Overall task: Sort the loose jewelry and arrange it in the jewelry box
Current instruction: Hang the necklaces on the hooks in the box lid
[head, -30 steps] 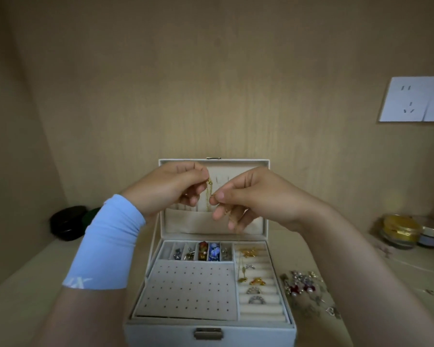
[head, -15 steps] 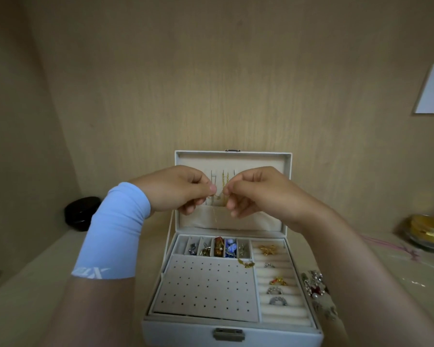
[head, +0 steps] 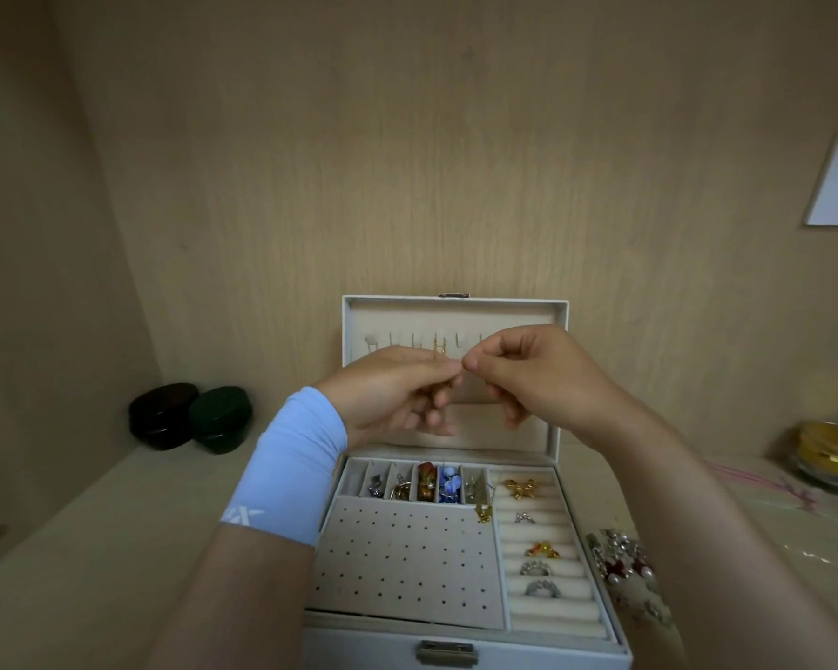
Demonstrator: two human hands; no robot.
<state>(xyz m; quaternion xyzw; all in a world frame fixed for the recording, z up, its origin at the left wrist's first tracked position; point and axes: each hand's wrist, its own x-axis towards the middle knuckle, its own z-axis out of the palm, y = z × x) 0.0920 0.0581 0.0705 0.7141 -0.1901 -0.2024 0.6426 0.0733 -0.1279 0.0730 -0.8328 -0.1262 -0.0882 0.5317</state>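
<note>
Both pinching a gold necklace (head: 483, 513), left hand (head: 388, 389) and right hand (head: 528, 374) have risen to the lid hooks (head: 414, 338); hanging seems next.

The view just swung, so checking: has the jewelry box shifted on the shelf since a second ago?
No. The jewelry box keeps the same gap to the black tin on its left; only the head camera turned.

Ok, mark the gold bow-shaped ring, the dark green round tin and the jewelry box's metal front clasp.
gold bow-shaped ring (head: 521, 489), head view, centre of the bow.
dark green round tin (head: 220, 411), head view, middle of its lid.
metal front clasp (head: 447, 653), head view, middle of the plate.
</note>
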